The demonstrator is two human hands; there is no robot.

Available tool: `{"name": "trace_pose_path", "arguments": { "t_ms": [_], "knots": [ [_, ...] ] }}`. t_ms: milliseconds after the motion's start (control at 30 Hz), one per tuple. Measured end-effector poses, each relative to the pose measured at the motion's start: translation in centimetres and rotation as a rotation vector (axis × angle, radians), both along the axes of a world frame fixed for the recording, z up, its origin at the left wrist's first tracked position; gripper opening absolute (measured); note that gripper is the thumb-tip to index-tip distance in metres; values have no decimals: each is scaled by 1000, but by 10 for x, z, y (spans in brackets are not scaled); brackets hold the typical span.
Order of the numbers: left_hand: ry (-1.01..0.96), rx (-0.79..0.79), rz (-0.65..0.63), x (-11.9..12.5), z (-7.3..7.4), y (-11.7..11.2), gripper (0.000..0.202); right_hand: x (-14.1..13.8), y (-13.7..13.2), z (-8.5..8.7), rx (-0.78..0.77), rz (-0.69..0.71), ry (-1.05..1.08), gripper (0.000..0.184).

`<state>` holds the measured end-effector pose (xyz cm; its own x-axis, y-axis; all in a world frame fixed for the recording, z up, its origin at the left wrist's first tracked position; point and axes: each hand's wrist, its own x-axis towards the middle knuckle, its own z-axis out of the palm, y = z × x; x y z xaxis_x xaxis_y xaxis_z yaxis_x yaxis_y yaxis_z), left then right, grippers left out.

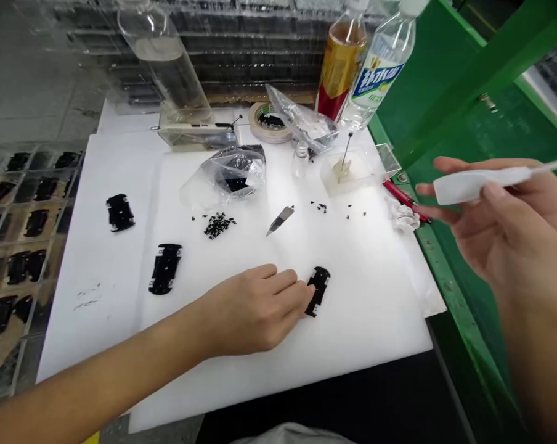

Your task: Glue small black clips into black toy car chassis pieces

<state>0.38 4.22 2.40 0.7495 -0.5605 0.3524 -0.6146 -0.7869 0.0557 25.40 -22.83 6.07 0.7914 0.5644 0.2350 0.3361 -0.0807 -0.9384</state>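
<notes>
My left hand [255, 308] lies on a white foam board [366, 296], its fingertips pressed against the edge of a small black plastic part [318, 291]. My right hand [514, 228] is raised over the green frame at the right, its fingers gripping a white-wrapped tool handle [472, 185]. The tool's thin end runs off the picture. Two similar black parts [165, 269] [120, 212] lie farther left on the white surface. Between them and the bag sits a heap of tiny black pieces [219, 225].
A short blade [280, 220] lies mid-board. Behind it are a plastic bag of black parts [235, 172], a tape roll [269, 122], a clear box with a needle [345, 172], and bottles [380, 68]. A red-handled tool [405, 200] lies at the right edge; a tray of black parts [22, 246] sits left.
</notes>
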Motion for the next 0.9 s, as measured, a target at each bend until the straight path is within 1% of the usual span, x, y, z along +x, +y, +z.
{"name": "trace_pose_path", "arguments": {
  "t_ms": [33, 67, 133, 200, 233, 267, 333, 467, 533, 600, 633, 767, 800, 833, 900],
  "knots": [
    [-26, 7, -6, 2, 0, -3, 14, -14, 1, 0, 49, 86, 72, 18],
    [-49, 11, -9, 4, 0, -6, 11, -27, 5, -3, 65, 161, 114, 20],
    [-91, 2, -11, 7, 0, -12, 7, -45, 14, -16, 51, 237, 156, 30],
    [-129, -40, -8, 7, 0, -16, 10, -54, 26, -34, 34, 202, 172, 38],
    [-136, -69, -2, 7, 0, -17, 11, -56, 31, -42, 36, 165, 188, 37],
    [-137, -103, 1, 6, 0, -17, 11, -56, 36, -47, 44, 126, 207, 36],
    [-119, -153, -6, 4, -2, -15, 13, -53, 45, -53, 69, 72, 262, 34],
    [-18, -159, 2, 0, -5, -11, 37, -47, 58, -48, 121, 88, 397, 49],
    [60, -149, 6, -3, -6, -12, 43, -48, 61, -46, 127, 69, 382, 48],
    [120, -132, -4, -7, -7, -14, 42, -51, 62, -44, 125, 18, 313, 43],
    [144, -120, 14, -10, -7, -15, 40, -54, 63, -44, 99, -5, 289, 42],
    [193, -71, 177, -20, -9, -13, 27, -63, 66, -40, -34, -78, 240, 43],
    [171, -76, 174, -22, -10, -11, 27, -65, 67, -39, -61, -97, 213, 42],
    [136, -91, 143, -23, -12, -8, 28, -66, 67, -38, -63, -128, 178, 41],
    [98, -155, 96, -24, -17, -4, 33, -68, 67, -37, -63, -179, 142, 41]
  ]
}}
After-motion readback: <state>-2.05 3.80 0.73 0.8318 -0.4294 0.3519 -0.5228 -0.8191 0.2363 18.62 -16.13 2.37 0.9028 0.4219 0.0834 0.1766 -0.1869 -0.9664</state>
